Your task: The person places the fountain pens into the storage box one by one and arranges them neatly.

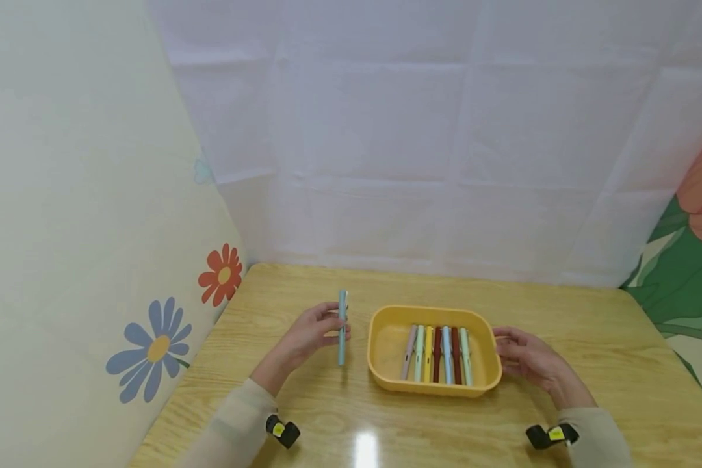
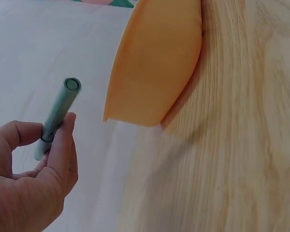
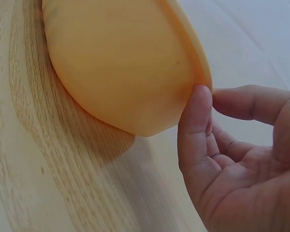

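My left hand pinches a teal pen between thumb and fingers, holding it upright above the table, left of a yellow plastic basket. In the left wrist view, the teal pen shows one round end, apart from the basket's outer wall. At the basket's right end, my right hand pinches the rim between thumb and finger, as the right wrist view shows. Inside the basket several pens lie side by side, among them a mauve pen, a yellow pen and a light blue pen.
The basket stands on a light wooden table. A white cloth hangs behind the table's far edge. Flower-patterned panels flank it, one at the left and one at the right.
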### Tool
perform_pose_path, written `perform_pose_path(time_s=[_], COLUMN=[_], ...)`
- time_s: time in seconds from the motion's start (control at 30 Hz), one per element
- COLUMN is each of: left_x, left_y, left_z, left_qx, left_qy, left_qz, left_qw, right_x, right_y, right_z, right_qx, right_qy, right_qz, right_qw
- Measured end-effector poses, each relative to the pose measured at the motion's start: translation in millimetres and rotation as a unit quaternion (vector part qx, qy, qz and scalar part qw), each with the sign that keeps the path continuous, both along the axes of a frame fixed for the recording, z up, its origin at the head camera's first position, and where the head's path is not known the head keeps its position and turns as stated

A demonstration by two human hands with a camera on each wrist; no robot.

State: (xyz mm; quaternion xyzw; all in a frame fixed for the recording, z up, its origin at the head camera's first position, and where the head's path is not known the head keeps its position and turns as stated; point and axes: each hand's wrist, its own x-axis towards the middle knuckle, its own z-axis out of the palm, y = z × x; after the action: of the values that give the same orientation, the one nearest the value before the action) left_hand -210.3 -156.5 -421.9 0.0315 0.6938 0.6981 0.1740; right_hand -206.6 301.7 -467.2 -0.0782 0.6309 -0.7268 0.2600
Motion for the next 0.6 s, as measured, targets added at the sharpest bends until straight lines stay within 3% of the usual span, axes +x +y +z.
perform_pose_path(time_s=[0.27, 0.6], left_x=[-2.4, -2.2], left_y=[13.8, 27.9], left_z=[1.0, 5.3], left_qx=[0.008, -0.035], left_qy=[0.007, 0.006], left_qz=[0.009, -0.003], left_qw=[0.9999, 0.9993], right_x=[-1.1, 0.1], right_y=[-1, -1], right_z=[0.4, 0.9], right_qx=[0.008, 0.013], right_qy=[-0.001, -0.001], right_qz=[-0.006, -0.007], right_qw=[0.9999, 0.9999])
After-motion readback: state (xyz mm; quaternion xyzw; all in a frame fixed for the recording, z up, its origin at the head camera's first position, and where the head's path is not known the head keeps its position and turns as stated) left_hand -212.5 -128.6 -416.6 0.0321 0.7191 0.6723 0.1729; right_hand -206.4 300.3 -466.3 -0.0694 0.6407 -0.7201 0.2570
